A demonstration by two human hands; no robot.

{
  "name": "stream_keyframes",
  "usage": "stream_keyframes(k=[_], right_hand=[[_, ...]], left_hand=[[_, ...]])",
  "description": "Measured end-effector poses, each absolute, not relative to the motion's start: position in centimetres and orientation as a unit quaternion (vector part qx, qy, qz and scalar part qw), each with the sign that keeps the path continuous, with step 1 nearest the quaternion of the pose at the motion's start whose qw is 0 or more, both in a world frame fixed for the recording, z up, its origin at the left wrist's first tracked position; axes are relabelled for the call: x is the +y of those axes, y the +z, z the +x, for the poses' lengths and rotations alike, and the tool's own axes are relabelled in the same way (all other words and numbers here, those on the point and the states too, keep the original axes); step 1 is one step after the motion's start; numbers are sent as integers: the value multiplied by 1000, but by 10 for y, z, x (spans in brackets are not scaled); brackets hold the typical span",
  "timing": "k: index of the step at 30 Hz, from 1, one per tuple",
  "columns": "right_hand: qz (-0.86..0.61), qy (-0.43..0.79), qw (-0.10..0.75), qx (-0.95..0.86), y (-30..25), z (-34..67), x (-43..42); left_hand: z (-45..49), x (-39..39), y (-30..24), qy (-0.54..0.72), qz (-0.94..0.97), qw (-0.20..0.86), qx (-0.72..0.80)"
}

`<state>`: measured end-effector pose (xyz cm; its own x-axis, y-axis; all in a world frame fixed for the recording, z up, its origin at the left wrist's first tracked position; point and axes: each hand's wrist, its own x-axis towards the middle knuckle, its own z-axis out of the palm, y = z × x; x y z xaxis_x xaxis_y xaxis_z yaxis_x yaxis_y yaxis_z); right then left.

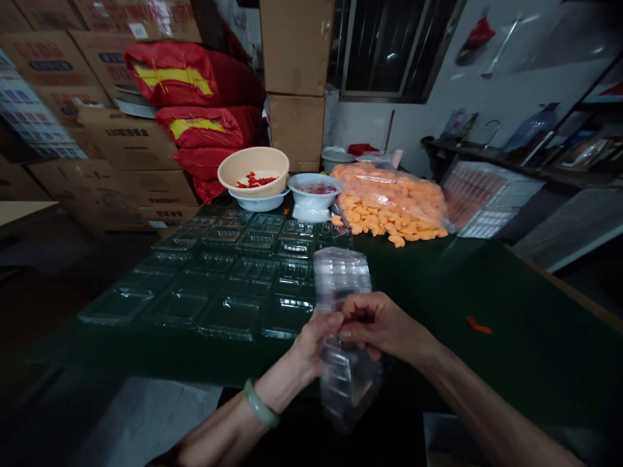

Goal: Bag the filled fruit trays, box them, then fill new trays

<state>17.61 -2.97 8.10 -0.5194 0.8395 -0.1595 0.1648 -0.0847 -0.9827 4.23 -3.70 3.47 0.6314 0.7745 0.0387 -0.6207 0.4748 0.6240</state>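
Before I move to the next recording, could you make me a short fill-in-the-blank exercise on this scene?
1. The bangle above the left hand is pale ____ in colour.
2. The number of bare hands touching the clear plastic trays, counting the right hand, is ____.
3. The small pieces inside the beige basin are ____.
4. The pieces spilled beside the clear bag are ____.

Missing words: green; two; red; orange.

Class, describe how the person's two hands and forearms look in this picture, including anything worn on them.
The left hand is ungloved, with a smooth, rounded, pale green bangle around its wrist. What looks like a dark sleeve edge shows at the picture's bottom. The right hand is ungloved too; its forearm is bare, with no wristwear visible.
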Motion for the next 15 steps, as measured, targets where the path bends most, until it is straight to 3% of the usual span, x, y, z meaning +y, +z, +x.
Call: stream_keyframes(k=[5, 10, 15], right_hand=[[-420, 586, 246, -648, 92, 178, -32], [-463, 309, 329, -763, 96, 158, -57], [-442, 320, 375, -749, 117, 180, -64]], left_hand=[[45, -34, 39, 422, 335, 830, 143], [48, -37, 47, 502, 250, 809, 178], [29, -28, 42, 462, 203, 857, 109]])
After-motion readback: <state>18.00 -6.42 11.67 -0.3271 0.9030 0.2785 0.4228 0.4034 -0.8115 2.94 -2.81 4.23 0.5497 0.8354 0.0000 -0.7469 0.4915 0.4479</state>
